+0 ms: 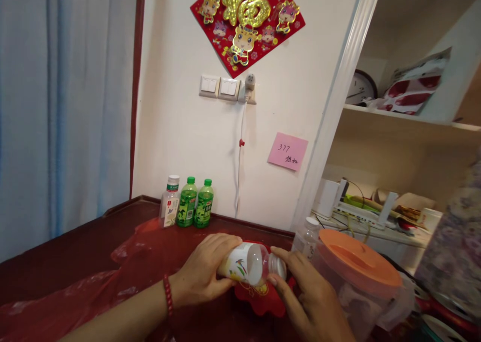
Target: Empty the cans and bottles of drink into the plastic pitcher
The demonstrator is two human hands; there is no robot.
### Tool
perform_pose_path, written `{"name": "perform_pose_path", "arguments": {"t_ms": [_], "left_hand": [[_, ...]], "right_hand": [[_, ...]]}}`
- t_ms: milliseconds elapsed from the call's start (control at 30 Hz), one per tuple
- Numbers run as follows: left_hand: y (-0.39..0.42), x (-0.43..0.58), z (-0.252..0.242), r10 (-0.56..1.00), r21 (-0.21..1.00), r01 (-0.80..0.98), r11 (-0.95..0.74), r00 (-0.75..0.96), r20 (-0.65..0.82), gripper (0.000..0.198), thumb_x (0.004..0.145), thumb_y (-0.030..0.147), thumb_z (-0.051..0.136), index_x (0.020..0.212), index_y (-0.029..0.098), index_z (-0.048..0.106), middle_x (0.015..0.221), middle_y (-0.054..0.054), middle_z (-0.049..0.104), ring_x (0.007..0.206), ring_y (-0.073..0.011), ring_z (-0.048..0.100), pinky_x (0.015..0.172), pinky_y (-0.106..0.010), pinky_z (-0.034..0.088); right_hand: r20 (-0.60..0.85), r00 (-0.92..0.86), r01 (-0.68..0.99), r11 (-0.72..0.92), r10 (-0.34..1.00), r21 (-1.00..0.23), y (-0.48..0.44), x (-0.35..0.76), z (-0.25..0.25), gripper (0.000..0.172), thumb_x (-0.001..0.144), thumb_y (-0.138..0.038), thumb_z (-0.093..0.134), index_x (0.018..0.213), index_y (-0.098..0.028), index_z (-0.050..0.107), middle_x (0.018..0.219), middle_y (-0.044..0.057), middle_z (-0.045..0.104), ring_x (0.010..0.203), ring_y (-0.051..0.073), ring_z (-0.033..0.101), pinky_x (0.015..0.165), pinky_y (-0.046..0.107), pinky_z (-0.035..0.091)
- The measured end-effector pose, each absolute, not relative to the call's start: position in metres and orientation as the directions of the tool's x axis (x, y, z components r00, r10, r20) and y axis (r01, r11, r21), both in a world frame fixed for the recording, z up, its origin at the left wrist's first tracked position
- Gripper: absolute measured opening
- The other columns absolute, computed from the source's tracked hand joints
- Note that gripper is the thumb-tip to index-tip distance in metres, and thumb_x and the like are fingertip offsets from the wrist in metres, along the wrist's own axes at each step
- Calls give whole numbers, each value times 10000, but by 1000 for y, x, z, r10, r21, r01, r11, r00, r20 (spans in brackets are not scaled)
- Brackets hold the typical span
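My left hand is wrapped round the body of a clear plastic bottle with a white printed label, held on its side above a dark red table. My right hand pinches the bottle's white cap with thumb and fingers. A red beaded bracelet sits on my left wrist. Under the bottle lies a small red decorated mat.
Three bottles stand against the wall: one clear, two green. A clear container with an orange lid is right of my hands, a small bottle behind it. Red plastic sheet covers the table. Cluttered shelves at right.
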State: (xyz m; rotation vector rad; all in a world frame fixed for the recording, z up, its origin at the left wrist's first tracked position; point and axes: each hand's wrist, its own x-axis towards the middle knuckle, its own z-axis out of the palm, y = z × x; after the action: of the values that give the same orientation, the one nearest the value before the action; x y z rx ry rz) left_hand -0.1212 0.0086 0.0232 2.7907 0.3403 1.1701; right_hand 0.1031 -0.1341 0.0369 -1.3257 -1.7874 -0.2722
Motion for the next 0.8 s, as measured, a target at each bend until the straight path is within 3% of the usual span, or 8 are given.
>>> {"name": "perform_pose_path", "arguments": {"t_ms": [100,233,333,467,567,667,733,800], "left_hand": [[10,-122,21,238,161,176,-971,674,700,710,803,241,731,1418,267,377,1345,-109,620,1205,-290,595,1053,-469,460],[11,-123,19,220,138,175,-975,675,704,716,804,212,716,1429,262,371,1361,-114,611,1222,-291,585,1066,-476,450],[12,-124,20,232,146,182,-972,680,696,725,794,198,718,1427,259,370,1363,-112,611,1220,-291,586,1064,-479,453],[14,-124,21,268,164,216,-963,671,692,733,785,175,708,1426,263,362,1373,-113,602,1233,-297,577,1070,-494,449],[14,-124,22,259,149,218,-965,675,691,741,785,168,699,1431,267,351,1375,-113,599,1238,-298,574,1075,-498,445],[13,-124,21,230,121,204,-971,686,690,741,791,176,696,1439,266,345,1377,-114,597,1240,-297,573,1076,-498,443],[14,-124,20,223,112,202,-973,690,688,738,793,173,692,1441,264,351,1381,-113,596,1243,-294,572,1080,-495,440],[16,-125,20,229,116,207,-971,688,689,741,781,157,689,1437,261,360,1381,-109,597,1244,-291,571,1083,-490,438]], "right_hand": [[698,63,861,315,714,-400,-135,104,35,372,1060,-460,468,1356,-258,568,1233,58,626,1066,223,638,843,286,517],[590,189,793,232,785,-563,-135,104,32,381,1039,-566,482,1017,-221,643,846,22,647,700,197,622,610,275,467],[649,89,766,364,756,-529,-135,102,36,249,1036,-409,488,1127,-229,633,990,42,635,840,202,622,723,275,488],[707,-16,763,465,707,-449,-135,101,42,351,1000,-250,445,1329,-279,565,1272,54,555,1119,205,567,939,299,465],[670,132,786,334,731,-520,-135,102,37,442,989,-401,536,1402,-247,513,1247,71,580,1015,233,604,852,324,498],[550,233,756,206,802,-621,-135,103,31,400,1010,-556,513,1189,-215,619,991,46,645,824,228,625,714,313,491],[532,200,738,231,823,-634,-135,102,31,356,1031,-536,482,1080,-220,638,922,29,640,779,211,616,689,298,479],[602,136,740,323,787,-590,-135,99,34,271,1025,-430,482,1135,-233,633,1004,30,637,822,200,615,718,284,484]]}}
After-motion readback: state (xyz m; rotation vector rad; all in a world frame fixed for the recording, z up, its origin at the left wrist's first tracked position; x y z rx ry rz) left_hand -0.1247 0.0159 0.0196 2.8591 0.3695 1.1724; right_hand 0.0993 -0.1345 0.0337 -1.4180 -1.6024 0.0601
